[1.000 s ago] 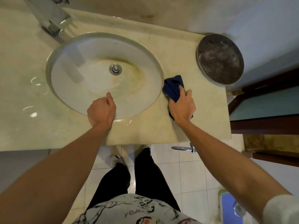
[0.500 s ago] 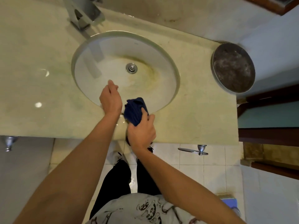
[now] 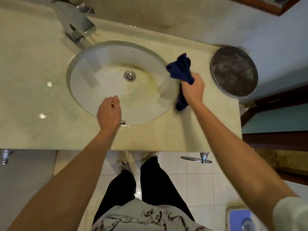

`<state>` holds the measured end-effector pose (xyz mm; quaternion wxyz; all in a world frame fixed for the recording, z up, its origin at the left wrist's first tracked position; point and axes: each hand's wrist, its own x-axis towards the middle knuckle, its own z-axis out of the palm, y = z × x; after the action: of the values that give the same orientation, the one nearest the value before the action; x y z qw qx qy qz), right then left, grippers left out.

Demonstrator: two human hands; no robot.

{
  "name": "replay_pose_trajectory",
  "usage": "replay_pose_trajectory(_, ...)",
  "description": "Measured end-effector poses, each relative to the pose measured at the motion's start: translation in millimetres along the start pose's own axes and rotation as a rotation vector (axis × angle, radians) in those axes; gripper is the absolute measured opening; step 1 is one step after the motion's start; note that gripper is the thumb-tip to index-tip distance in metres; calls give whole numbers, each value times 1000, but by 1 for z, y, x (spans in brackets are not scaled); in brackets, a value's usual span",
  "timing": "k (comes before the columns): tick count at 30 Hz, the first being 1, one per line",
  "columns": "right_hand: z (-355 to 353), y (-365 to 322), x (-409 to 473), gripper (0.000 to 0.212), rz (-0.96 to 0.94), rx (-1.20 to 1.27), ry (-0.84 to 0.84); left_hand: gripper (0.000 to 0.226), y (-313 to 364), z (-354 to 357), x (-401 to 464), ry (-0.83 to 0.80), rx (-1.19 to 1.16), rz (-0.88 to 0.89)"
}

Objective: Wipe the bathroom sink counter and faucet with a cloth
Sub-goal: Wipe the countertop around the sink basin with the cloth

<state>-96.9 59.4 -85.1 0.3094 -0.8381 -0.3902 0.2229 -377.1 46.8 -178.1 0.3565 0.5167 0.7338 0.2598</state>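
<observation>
Right hand [image 3: 193, 90] grips the bunched blue cloth [image 3: 180, 69] at the sink's [image 3: 80, 90] right rim, on the counter [image 3: 33, 67] strip between basin and the round metal lid [image 3: 234, 70] near the right edge. Left hand [image 3: 109, 114] hangs loosely curled over the front rim, holding nothing (just idle, I think). Risk: a wide swipe right could knock that lid. Faucet [image 3: 76, 22] sits at the back, probably not wiped yet.

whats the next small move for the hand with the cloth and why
Probably sweep the blue cloth back along the counter right of the basin. The right hand grips it at the basin's right rim, and the faucet sits across the basin.
</observation>
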Motion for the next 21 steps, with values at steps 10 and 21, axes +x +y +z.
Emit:
replay_pose_trajectory(10, -5, 97, -22, 49, -71, -487, 58, 40, 7, 8, -1, 74, 296, 26)
replay_pose_trajectory(21, 33, -17, -52, 11, 211, 559, -578, 53, 39, 3, -3, -62, -235, -275)
